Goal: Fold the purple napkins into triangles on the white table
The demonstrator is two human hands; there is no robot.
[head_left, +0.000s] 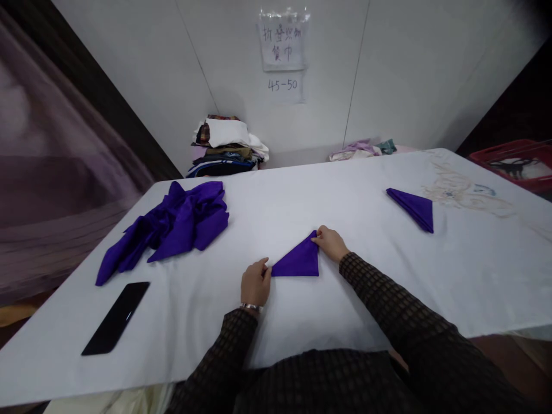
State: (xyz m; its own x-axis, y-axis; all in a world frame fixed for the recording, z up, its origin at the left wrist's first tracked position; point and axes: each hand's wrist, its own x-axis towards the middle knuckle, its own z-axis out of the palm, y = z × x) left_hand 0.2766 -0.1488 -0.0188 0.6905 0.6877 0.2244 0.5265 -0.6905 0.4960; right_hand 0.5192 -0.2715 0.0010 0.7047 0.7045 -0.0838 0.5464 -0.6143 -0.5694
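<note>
A purple napkin (299, 261) folded into a small triangle lies flat on the white tablecloth (276, 322) in front of me. My left hand (255, 282) pinches its left corner with closed fingers. My right hand (331, 242) pinches the top corner, fingers pressed together. Both sleeves are dark and checked, and a watch sits on my left wrist.
A heap of loose purple napkins (172, 225) lies at the left. A black phone (116, 317) rests near the front left edge. A second folded purple triangle (413, 207) sits at the right. Stacked clothes (226, 146) stand by the wall, and a red basket (515, 162) is far right.
</note>
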